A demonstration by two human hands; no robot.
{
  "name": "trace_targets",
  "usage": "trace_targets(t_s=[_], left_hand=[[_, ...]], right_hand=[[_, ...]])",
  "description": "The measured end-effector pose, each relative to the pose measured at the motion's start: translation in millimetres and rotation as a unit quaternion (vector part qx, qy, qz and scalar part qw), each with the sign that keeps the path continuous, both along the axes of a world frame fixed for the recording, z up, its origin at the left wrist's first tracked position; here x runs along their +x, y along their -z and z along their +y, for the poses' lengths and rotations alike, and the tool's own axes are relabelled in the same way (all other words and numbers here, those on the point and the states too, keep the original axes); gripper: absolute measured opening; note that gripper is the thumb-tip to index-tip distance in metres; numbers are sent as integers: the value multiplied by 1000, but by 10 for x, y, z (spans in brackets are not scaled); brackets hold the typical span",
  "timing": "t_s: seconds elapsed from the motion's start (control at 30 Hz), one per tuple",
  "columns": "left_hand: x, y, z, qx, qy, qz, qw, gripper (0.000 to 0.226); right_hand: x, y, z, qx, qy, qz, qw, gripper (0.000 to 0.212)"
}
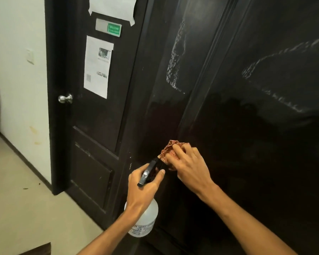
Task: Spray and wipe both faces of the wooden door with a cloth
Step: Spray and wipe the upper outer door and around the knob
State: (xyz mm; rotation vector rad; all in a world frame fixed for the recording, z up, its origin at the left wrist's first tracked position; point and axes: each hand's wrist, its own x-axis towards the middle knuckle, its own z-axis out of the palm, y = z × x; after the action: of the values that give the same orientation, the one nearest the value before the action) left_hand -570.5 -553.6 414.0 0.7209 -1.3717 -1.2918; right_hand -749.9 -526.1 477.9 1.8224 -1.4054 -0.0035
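Hands are kept close together: left hand clamped on the sprayer head, right hand gripping the cloth. Door is faced closely; wet streaks remain higher up. Bottle is held nozzle-forward, presumably for respraying. Cloth is bunched under curled fingers and pressed to the panel for wiping.

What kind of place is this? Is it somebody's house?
Probably an office or school hallway, not a home. The far door has printed notices taped on it and a sliding sign with a green label, and a plain wall switch sits beside it.
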Motion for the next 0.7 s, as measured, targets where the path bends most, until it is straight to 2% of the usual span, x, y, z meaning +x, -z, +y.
trace_targets(t_s=[0.07, 0.17, 0.23, 0.27, 0.33, 0.4, 0.43, 0.47, 0.53, 0.6, 0.63, 0.7], left_hand=[[31, -125, -42, 3, 12, 9, 1000, 18], [47, -376, -114, -17, 13, 22, 1000, 22], [46, -546, -150, -32, 8, 20, 999, 23], [47, -619, -168, -38, 6, 19, 999, 24], [54, -792, -234, -48, 1, 23, 999, 24], [71, -997, -305, -58, -4, 28, 998, 21], [77, -1116, -350, -61, -2, 27, 998, 20], [87, -1202, -378, -54, 1, 24, 998, 20], [104, -1415, -463, -45, 11, 7, 999, 26], [131, -1576, -558, -39, 19, -4, 999, 29], [153, -1645, -586, -43, 22, -5, 999, 29], [200, -1761, -642, -52, 17, -9, 998, 27]], right_hand=[[50, -395, -34, -31, 7, -8, 999, 44], [30, -1200, -57, -177, 13, -52, 983, 38], [-21, -1502, -66, -253, 27, -102, 962, 44], [-27, -1502, -74, -259, 27, -102, 960, 47], [-31, -1350, -127, -179, -9, -43, 983, 53], [-42, -1157, -142, -47, -34, 74, 996, 52], [-63, -1206, -133, -13, -31, 114, 993, 51], [-75, -1308, -127, -17, -36, 121, 992, 50], [-32, -1685, -154, -106, -43, 29, 993, 46], [4, -2044, -233, -210, -35, -104, 972, 42], [32, -2153, -284, -243, -24, -132, 961, 43], [98, -2204, -403, -244, -14, -124, 962, 53]])
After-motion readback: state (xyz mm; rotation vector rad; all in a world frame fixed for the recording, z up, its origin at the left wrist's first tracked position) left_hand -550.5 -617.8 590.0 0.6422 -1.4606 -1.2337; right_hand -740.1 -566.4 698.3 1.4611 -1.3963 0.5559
